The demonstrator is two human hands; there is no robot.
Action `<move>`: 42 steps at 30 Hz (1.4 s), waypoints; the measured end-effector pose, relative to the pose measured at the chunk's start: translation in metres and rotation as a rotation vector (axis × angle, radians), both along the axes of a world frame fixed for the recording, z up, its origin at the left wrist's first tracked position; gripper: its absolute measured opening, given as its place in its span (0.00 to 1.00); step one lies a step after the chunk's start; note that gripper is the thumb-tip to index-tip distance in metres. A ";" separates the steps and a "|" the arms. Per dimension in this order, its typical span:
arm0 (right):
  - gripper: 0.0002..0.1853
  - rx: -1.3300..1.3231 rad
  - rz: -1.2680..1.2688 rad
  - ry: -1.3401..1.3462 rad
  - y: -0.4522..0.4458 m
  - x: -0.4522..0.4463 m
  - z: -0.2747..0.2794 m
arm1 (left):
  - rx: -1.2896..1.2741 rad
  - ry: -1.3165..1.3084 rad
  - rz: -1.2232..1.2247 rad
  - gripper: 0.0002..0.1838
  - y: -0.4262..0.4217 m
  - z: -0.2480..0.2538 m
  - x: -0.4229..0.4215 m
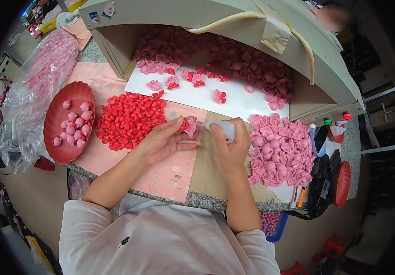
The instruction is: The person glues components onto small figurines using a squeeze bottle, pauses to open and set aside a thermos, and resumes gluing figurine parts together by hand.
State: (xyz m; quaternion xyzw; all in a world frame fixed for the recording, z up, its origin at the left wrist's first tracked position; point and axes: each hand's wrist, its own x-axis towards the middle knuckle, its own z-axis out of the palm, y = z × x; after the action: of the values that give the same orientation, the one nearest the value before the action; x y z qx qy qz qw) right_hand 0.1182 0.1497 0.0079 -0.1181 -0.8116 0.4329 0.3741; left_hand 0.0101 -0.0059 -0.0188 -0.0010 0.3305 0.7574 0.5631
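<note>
In my left hand (164,141), thumb and forefinger pinch a small pink shell-like piece (190,128) with a red part on its left side; the other fingers are loosely spread. My right hand (233,150) is wrapped round a whitish squeeze bottle (227,129), its narrow tip pointing left at the pink piece. Whether the tip touches the piece, I cannot tell. Left of my hands lies a pile of glossy red pieces (126,121). A heap of pink pieces (281,151) sits to the right of the bottle.
A red oval dish (53,123) holds several pink balls. Under the grey hood (193,20), pink parts and joined pink-red pieces lie on white paper (245,106). A plastic bag (21,110) is at far left; an orange marker (302,197) and a black bag (320,188) are at right.
</note>
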 end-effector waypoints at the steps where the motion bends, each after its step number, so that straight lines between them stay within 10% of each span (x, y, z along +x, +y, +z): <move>1: 0.13 0.004 0.002 0.002 0.000 0.000 0.000 | 0.010 0.002 0.006 0.20 0.000 0.000 0.000; 42: 0.10 0.095 -0.003 0.007 -0.001 0.001 0.002 | 0.156 -0.061 0.187 0.25 0.001 0.006 -0.003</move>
State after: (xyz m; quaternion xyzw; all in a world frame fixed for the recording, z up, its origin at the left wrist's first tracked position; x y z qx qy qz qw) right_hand 0.1197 0.1482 0.0099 -0.1000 -0.8297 0.3938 0.3827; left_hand 0.0070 -0.0050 -0.0131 -0.0111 0.2516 0.8297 0.4982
